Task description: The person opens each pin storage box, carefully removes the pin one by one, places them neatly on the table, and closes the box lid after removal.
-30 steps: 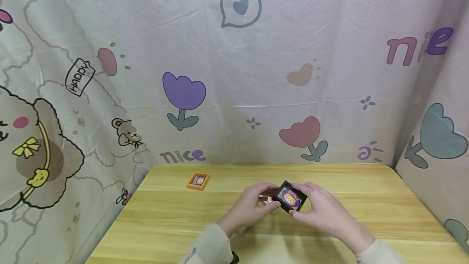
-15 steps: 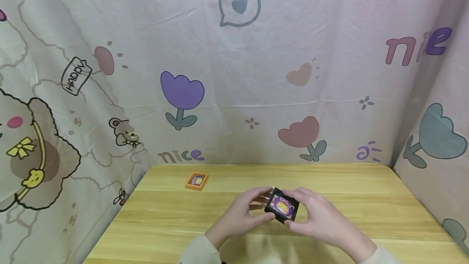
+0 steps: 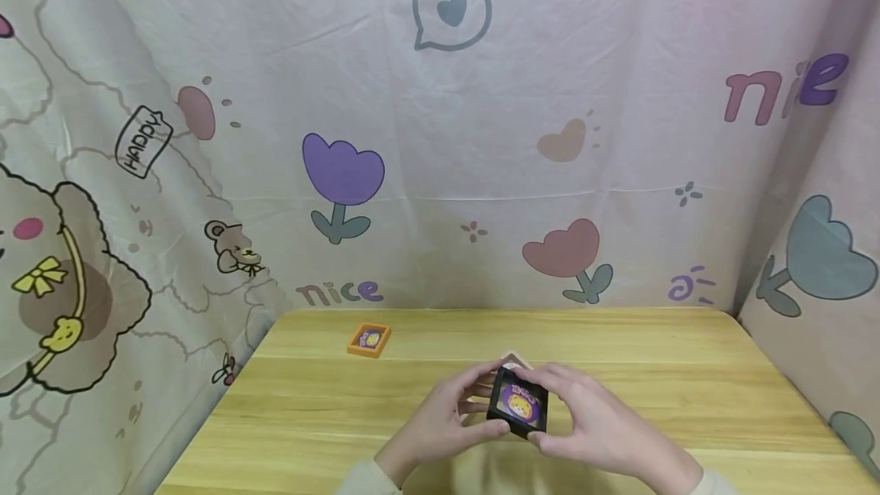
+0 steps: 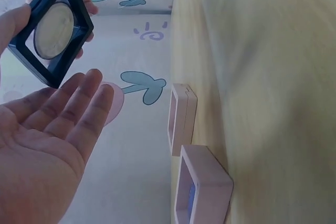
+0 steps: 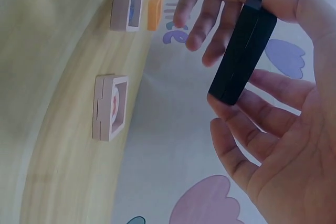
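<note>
My right hand grip pinches the black frame above the tabletop; left hand grip wide, fingers straight beside it.

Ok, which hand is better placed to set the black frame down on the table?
Probably the right hand: its thumb and fingers already pinch the black frame, lifted above the table. The left hand lies open beside it.
</note>
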A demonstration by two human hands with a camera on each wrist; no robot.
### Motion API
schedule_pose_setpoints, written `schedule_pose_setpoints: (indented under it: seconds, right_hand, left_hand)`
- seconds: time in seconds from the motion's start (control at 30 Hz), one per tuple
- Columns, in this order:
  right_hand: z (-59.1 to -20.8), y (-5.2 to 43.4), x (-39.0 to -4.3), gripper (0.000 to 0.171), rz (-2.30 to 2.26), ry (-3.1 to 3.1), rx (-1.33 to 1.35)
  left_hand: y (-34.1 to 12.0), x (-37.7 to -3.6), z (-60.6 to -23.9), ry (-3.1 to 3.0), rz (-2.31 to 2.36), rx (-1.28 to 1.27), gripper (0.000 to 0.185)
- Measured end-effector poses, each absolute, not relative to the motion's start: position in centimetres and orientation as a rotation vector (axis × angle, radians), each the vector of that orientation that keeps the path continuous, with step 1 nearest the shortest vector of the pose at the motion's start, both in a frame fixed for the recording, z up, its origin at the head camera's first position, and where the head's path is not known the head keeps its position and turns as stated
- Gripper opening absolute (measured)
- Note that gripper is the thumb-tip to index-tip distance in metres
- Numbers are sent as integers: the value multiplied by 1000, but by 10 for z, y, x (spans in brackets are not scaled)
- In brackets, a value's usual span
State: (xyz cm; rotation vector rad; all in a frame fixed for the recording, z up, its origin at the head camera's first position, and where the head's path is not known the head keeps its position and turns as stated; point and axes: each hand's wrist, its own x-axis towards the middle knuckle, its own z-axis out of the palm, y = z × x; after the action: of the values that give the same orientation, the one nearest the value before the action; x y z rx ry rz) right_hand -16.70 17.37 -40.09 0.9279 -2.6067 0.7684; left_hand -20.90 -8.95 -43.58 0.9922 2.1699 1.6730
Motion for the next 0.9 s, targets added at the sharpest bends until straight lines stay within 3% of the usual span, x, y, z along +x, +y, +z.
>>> schedule_pose_setpoints:
  seconds: [0.9]
  right_hand:
    - [-403,163,-169,72,568,-2616,932]
  left_hand:
    - [-89,-199,-455,2122,1882,876,69]
